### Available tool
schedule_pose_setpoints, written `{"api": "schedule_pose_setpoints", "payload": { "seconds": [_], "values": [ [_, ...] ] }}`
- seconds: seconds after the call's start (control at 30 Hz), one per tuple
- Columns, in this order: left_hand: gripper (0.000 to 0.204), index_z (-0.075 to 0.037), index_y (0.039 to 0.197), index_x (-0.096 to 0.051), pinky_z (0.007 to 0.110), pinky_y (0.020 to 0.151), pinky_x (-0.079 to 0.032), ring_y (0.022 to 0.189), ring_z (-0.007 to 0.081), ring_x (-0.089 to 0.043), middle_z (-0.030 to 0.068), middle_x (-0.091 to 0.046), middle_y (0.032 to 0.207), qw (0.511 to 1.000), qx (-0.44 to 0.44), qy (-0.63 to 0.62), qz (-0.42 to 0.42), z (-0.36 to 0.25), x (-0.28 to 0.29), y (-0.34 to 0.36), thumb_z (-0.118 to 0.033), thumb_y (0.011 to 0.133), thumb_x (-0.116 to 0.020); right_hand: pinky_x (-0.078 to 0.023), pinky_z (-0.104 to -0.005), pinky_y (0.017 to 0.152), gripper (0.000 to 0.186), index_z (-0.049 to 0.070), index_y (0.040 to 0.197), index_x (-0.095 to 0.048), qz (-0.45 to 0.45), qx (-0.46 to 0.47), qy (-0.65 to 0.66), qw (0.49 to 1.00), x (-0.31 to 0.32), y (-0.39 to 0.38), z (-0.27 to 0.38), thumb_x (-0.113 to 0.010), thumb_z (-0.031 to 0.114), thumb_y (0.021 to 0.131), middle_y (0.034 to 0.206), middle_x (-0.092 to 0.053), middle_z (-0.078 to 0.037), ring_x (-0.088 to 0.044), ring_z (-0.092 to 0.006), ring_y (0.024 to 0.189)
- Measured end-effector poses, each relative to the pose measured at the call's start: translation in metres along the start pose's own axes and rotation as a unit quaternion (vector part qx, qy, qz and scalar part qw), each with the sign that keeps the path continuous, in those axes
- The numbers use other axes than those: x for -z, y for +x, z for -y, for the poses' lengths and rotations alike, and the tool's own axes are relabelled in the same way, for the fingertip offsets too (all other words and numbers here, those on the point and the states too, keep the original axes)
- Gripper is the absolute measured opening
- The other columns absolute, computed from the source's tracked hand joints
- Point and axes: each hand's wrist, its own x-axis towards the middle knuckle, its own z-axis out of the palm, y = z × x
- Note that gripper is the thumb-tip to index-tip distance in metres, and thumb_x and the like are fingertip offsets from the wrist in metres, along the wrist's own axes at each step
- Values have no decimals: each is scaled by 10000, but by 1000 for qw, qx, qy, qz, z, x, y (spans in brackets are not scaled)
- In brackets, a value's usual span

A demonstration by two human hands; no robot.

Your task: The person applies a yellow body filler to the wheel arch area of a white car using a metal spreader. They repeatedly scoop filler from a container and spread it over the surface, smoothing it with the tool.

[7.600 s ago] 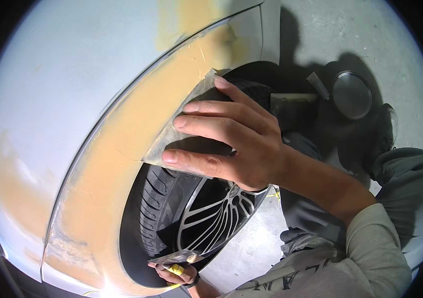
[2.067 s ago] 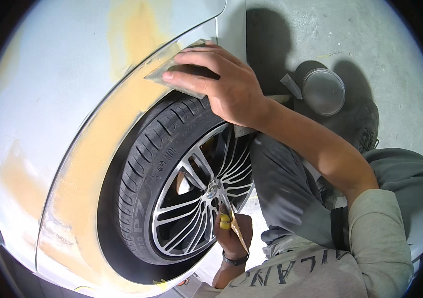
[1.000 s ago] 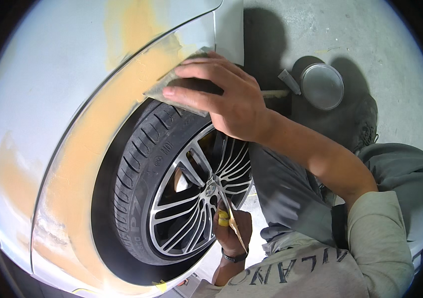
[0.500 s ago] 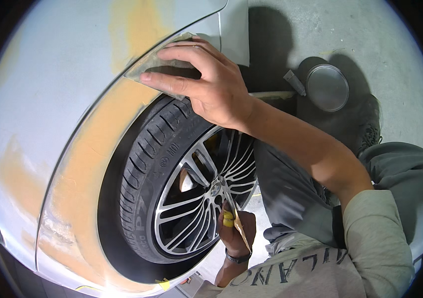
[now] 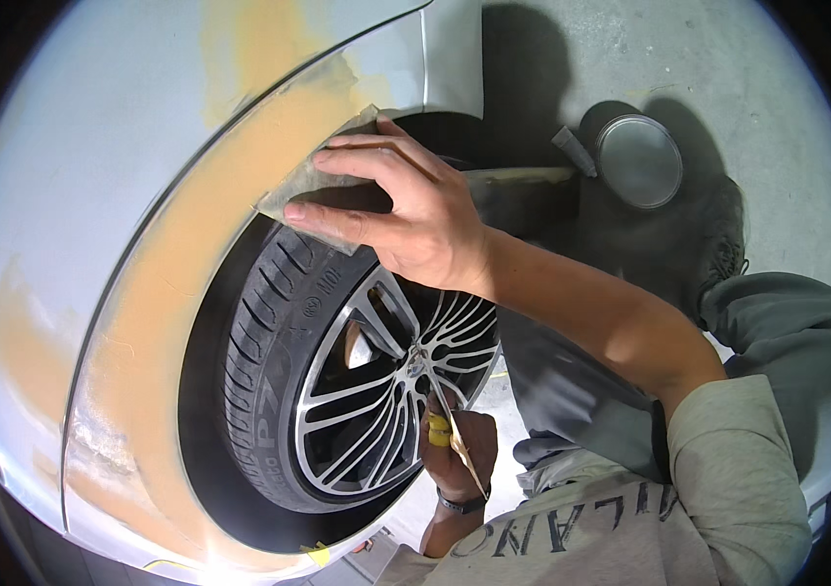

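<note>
My right hand (image 5: 425, 210) reaches across from the right, its fingers pressed on a thin, greyish, translucent filler spreader (image 5: 313, 181). The spreader lies over the wheel-arch edge, its lower corner above the tyre (image 5: 274, 361). Tan body filler (image 5: 206, 200) coats the arch panel beside it. Lower down, in front of the spoked wheel (image 5: 391, 391), my left hand (image 5: 464, 454) is closed round a putty knife (image 5: 459, 439) with yellow on its grip. Tan filler shows along its blade, seen nearly edge-on. The left palm and some fingers are hidden.
The silver car body (image 5: 93, 176) fills the left, with more tan patches. On the grey floor (image 5: 777, 146) at upper right stand a round tin (image 5: 638, 161) and a small tube (image 5: 575, 151). My bent legs (image 5: 581, 391) are close to the wheel.
My right hand has drawn the spreader down toward the tyre, uncovering tan filler on the upper arch. The left hand keeps its hold on the putty knife. The whole view has shifted slightly.
</note>
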Motion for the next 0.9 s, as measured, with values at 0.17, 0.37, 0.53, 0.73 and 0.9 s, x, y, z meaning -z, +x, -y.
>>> {"api": "schedule_pose_setpoints", "payload": {
  "seconds": [0.17, 0.37, 0.53, 0.73, 0.9],
  "values": [
    [379, -117, 1314, -637, 320, 612, -357, 554, 136, -463, -22, -526, 614, 998, 16, 1, 53, 0, 2, 2, -328, 1123, -388, -574, -376, 1018, 492, 370, 1284, -768, 119, 8, -10, 993, 30, 3, 0, -744, 104, 870, 1192, -643, -15, -652, -221, 1134],
    [522, 19, 1462, -490, 292, 614, -320, 585, 104, -387, -21, -414, 622, 998, -9, 21, 51, -2, -5, 13, -308, 1057, -529, -610, -398, 943, 567, 234, 1327, -724, 139, 77, 99, 982, 59, 45, 6, -748, -4, 813, 1143, -685, -34, -700, -250, 1054],
    [435, 56, 1386, -576, 318, 709, -527, 825, 187, -645, 112, -650, 992, 968, -146, 202, -9, -5, -20, 35, -239, 1082, -481, -624, -381, 865, 680, 95, 1468, -594, 369, 87, 26, 925, 115, 124, 25, -667, -118, 826, 1147, -733, -113, -734, -275, 987],
    [401, 129, 1439, -529, 353, 1105, -482, 1258, 235, -634, 186, -639, 1405, 659, -446, 601, 75, -13, -49, 68, -27, 1075, -463, -529, -271, 736, 571, 57, 1557, -521, 407, -193, -100, 887, 179, 160, 63, -671, 57, 1006, 907, -697, -40, -599, -71, 791],
    [440, 131, 1437, -526, 342, 1134, -409, 1290, 244, -576, 203, -621, 1405, 903, -241, 294, 199, -14, -91, 81, 16, 1034, -392, -537, -313, 934, 563, 45, 1546, -530, 427, -315, -119, 839, 191, 141, 73, -693, 131, 1014, 1239, -747, -154, -672, -145, 1022]
  ]
}}
